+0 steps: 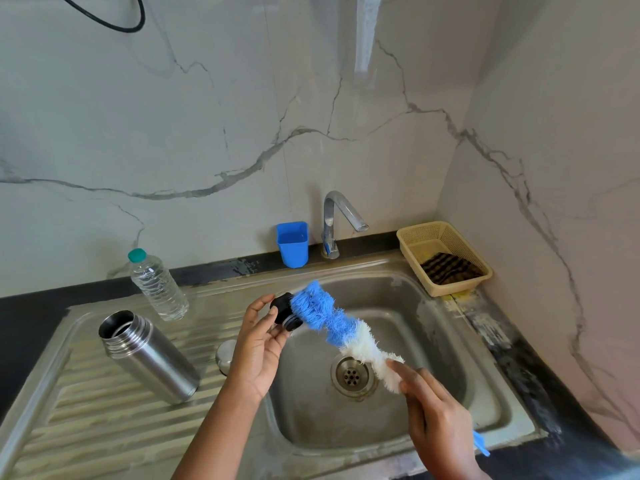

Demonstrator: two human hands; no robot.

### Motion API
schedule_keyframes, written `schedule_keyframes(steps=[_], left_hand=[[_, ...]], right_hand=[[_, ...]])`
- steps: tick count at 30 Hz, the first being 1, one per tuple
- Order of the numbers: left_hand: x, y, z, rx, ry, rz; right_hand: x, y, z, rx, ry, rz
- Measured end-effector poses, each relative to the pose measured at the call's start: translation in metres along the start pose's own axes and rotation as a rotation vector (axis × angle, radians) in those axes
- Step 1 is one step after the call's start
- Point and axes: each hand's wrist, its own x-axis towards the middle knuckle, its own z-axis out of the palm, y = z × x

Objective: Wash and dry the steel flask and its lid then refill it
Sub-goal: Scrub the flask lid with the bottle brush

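The steel flask (149,355) stands open and lidless on the ribbed drainboard (86,420), left of the basin. My left hand (258,351) pinches the black inner lid (284,311) over the sink basin (450,403). My right hand (436,420) grips the handle of a blue and white bottle brush (332,322), whose blue bristles press against the lid. A steel outer cap (225,355) lies on the drainboard, partly hidden behind my left wrist.
A clear water bottle (157,285) with a green cap stands behind the flask. A blue cup (292,244) and the tap (337,220) sit at the sink's back edge. A beige basket (412,237) holding a dark cloth is at the right corner.
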Motion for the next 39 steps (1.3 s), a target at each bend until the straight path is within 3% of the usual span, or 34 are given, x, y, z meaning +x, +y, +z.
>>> schedule_keyframes(steps=[9,12,20,26,31,36,39], left_hand=[[0.0,0.0,0.01,0.004,-0.066,0.022],[0.002,-0.002,0.007,-0.016,-0.096,0.017],[0.003,-0.006,0.01,0.016,-0.052,0.067],[0.002,-0.005,0.007,0.024,-0.009,0.045],[0.0,-0.005,0.01,-0.033,0.003,0.005],[0.001,-0.006,0.011,-0.059,0.009,0.048],[0.003,-0.006,0.008,-0.054,-0.009,0.07]], right_hand=[[0.005,-0.005,0.0,0.03,-0.006,0.078],[0.002,-0.007,-0.002,0.038,-0.009,0.022],[0.0,-0.002,0.002,0.007,-0.011,0.131],[0.001,-0.009,0.001,0.022,0.0,0.02],[0.0,-0.008,0.006,0.006,-0.008,0.137],[-0.002,-0.012,0.003,-0.01,-0.009,0.013],[0.002,-0.011,0.003,-0.017,-0.026,0.061]])
